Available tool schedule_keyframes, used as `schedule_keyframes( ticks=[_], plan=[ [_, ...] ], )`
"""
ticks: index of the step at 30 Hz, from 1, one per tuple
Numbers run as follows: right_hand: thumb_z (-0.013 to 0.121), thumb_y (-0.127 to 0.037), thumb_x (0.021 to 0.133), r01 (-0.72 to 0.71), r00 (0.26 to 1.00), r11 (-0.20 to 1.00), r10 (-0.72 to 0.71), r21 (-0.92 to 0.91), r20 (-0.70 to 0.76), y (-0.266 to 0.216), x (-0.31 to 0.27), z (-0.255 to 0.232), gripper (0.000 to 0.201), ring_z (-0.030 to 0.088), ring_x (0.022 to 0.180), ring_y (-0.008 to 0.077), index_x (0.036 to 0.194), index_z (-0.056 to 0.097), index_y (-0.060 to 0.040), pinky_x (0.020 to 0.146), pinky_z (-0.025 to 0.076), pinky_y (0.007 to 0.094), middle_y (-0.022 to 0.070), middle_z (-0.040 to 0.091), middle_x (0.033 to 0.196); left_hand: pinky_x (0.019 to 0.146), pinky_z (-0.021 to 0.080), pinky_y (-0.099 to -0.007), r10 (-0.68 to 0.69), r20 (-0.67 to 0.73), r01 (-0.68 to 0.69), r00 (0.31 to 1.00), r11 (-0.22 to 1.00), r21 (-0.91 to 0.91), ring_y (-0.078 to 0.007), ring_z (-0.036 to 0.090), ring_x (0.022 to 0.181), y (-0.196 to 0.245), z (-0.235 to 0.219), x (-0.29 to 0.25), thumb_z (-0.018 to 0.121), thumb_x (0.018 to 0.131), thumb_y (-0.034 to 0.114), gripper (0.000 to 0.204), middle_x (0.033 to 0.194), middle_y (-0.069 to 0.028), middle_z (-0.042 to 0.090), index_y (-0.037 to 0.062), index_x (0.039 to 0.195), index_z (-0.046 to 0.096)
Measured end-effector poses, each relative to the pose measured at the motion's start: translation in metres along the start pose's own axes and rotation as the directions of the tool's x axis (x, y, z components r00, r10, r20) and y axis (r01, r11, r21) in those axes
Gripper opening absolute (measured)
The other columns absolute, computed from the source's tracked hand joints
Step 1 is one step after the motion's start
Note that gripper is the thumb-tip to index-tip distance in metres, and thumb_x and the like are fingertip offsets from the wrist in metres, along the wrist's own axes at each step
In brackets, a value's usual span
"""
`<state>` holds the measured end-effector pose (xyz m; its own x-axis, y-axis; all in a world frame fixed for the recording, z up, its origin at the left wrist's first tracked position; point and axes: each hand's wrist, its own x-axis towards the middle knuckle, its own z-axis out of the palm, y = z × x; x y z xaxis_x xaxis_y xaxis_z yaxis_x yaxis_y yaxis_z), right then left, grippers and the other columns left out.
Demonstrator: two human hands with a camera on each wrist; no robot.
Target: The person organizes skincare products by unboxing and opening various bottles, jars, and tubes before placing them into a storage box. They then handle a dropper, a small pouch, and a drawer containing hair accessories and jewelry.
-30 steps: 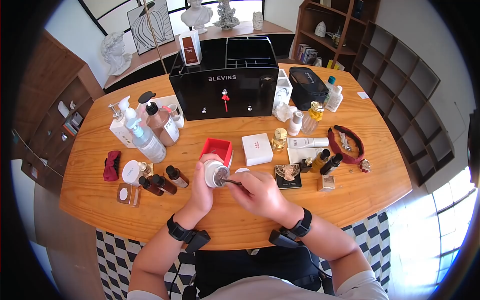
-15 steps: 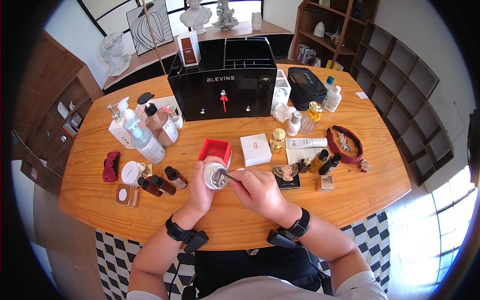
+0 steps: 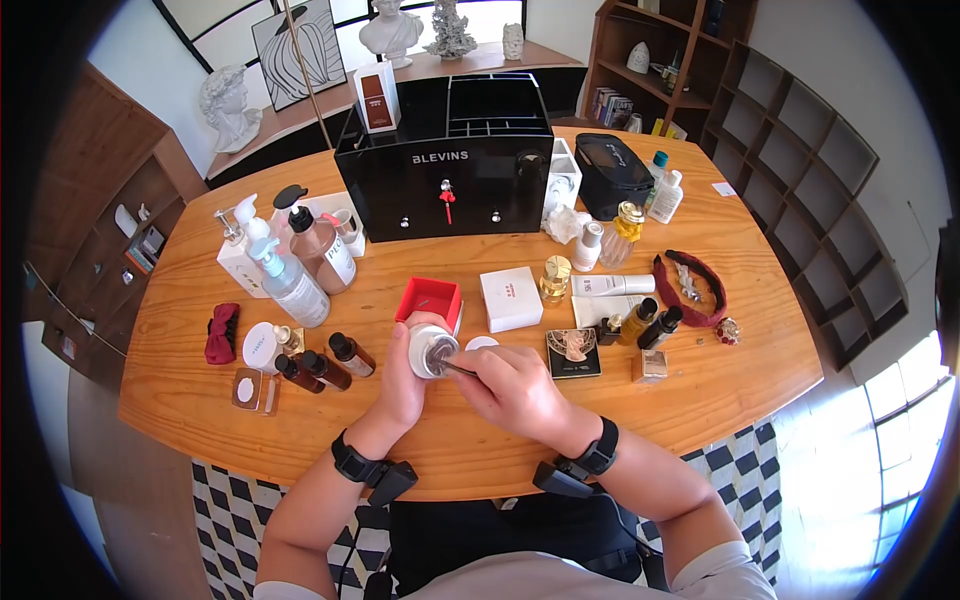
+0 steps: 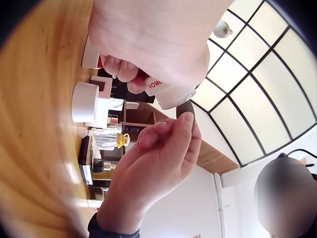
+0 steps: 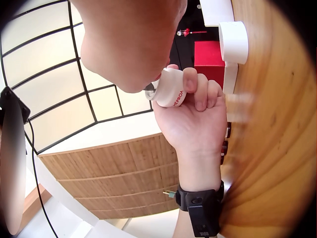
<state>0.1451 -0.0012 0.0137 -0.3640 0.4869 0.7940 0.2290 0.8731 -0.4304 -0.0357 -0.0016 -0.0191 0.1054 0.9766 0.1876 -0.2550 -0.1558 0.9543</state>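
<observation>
My left hand [image 3: 402, 388] grips a small white cosmetic jar [image 3: 421, 347], its uncovered mouth tilted towards me and the right hand. Red lettering runs round the jar [image 5: 171, 89] in the right wrist view. Between thumb and fingers my right hand [image 3: 522, 392] pinches a thin, dark spatula [image 3: 461, 369], whose far end is at the jar's mouth. The left wrist view shows part of the spatula [image 4: 186, 108] between the right fingertips and the jar's rim. A round white lid [image 3: 482, 342] lies on the table just beyond the right hand.
Beyond the jar stand an open red box [image 3: 432, 297] and a white box [image 3: 511, 299]. Small brown bottles [image 3: 352, 353] and pump bottles [image 3: 297, 287] are on the left. A black organizer [image 3: 445, 190] spans the back. Tubes, bottles and a red headband [image 3: 713, 275] occupy the right.
The spatula's handle rises to a steeper slant half a second ago, then dips again now. The right hand shifts slightly with it, uncovering more of the lid. The left hand keeps holding the jar.
</observation>
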Motion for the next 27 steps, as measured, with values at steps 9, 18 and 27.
schedule_keyframes(
  ticks=[9,18,27],
  plan=[
    [0.059,-0.011,0.102,-0.531,0.784,0.667,0.621,0.522,0.004,0.002,0.006,-0.008,0.013,0.056,0.064,0.0058,0.107,0.062,0.0006,0.056,0.046,0.0232,0.0010,0.062,0.077,0.083,0.046,-0.0261,0.151,-0.142,-0.142,0.978,0.987,0.071,-0.0107,0.057,0.095,0.001,-0.001,0.002,0.022,0.108,0.051,0.052,0.102,-0.0021,0.059,0.0093,0.117,0.053],
    [0.042,-0.018,0.109,-0.658,0.597,0.239,0.744,0.714,0.301,0.021,0.012,-0.017,0.024,0.051,0.058,0.0056,0.112,0.060,-0.0025,0.051,0.038,0.0200,0.0001,0.061,0.078,0.081,0.049,-0.0250,0.172,-0.209,-0.159,0.963,0.984,0.076,-0.0106,0.060,0.095,-0.007,-0.009,0.005,0.024,0.108,0.053,0.053,0.104,-0.0019,0.059,0.0102,0.117,0.052],
    [0.065,-0.013,0.098,-0.716,0.683,0.628,0.721,0.304,0.117,0.018,0.027,-0.007,0.013,0.066,0.066,0.0129,0.099,0.066,-0.0007,0.059,0.051,0.0256,0.0068,0.068,0.077,0.066,0.042,-0.0199,0.192,-0.441,-0.219,0.877,0.976,-0.012,-0.0067,0.059,0.089,-0.008,-0.015,0.011,0.029,0.105,0.058,0.049,0.100,0.0030,0.059,0.0170,0.116,0.053]
  ],
)
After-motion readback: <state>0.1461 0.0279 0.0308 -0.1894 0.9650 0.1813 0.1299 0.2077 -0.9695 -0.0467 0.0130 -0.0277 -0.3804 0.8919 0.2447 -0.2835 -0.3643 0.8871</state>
